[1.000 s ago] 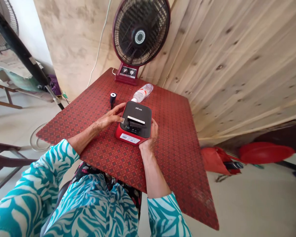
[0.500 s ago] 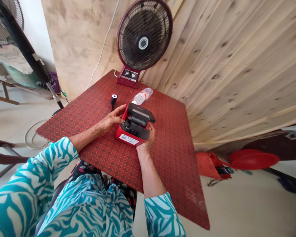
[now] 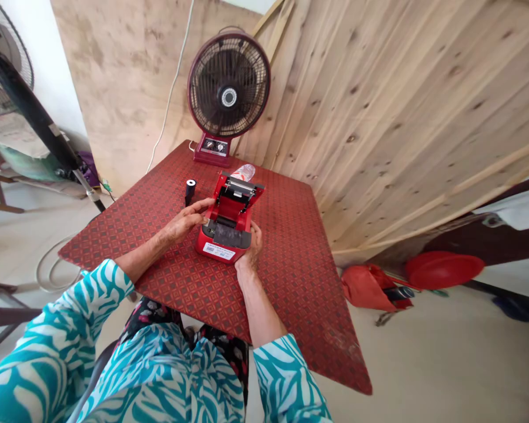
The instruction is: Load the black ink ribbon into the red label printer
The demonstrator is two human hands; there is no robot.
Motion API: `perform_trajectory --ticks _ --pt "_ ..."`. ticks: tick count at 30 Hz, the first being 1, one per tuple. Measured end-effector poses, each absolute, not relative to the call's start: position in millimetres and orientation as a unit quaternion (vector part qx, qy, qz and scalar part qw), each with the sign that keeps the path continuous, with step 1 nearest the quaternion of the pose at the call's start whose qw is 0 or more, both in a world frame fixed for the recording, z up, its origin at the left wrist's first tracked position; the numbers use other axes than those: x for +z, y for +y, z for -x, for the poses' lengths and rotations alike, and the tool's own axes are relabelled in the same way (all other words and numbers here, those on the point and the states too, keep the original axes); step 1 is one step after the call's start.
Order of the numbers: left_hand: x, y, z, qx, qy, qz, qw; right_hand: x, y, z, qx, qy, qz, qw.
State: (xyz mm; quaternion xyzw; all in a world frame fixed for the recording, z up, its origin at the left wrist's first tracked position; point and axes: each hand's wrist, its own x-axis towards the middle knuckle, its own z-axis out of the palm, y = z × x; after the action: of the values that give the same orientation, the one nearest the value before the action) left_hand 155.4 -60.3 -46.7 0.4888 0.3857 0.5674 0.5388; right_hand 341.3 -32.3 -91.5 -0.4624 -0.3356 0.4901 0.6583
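A small red and black label printer (image 3: 223,235) sits on the red patterned table (image 3: 291,276), its lid (image 3: 235,191) swung up and back so the red inside shows. My left hand (image 3: 185,218) rests against the printer's left side, fingers curled on its edge. My right hand (image 3: 251,247) grips the printer's right front corner. A black roll (image 3: 190,188) stands upright on the table just left of the printer. A clear plastic bottle (image 3: 243,172) lies on its side behind the raised lid, mostly hidden by it.
A dark red table fan (image 3: 227,94) stands at the table's far edge against the wooden wall. A standing fan pole (image 3: 39,126) leans at the left. Red bags and a red basin (image 3: 441,270) lie on the floor to the right.
The printer's black lid has gone from flat shut to half raised to fully up. Both hands have stayed at the printer's sides. My view has pulled back a little.
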Motion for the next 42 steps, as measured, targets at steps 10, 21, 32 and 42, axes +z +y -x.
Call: perform_trajectory --ticks 10,21,32,42 --pt "28 -25 -165 0.278 0.462 -0.796 0.275 -95 -22 -335 0.459 -0.39 0.437 0.668" --pt "45 31 -183 -0.006 0.492 -0.843 0.216 -77 -18 -329 0.438 -0.404 0.423 0.682" --pt "68 -2 -184 0.075 0.509 -0.853 0.09 -78 -17 -329 0.449 -0.391 0.417 0.686" --pt "87 -62 -64 0.443 0.645 -0.581 0.225 -86 -18 -333 0.456 -0.392 0.416 0.682"
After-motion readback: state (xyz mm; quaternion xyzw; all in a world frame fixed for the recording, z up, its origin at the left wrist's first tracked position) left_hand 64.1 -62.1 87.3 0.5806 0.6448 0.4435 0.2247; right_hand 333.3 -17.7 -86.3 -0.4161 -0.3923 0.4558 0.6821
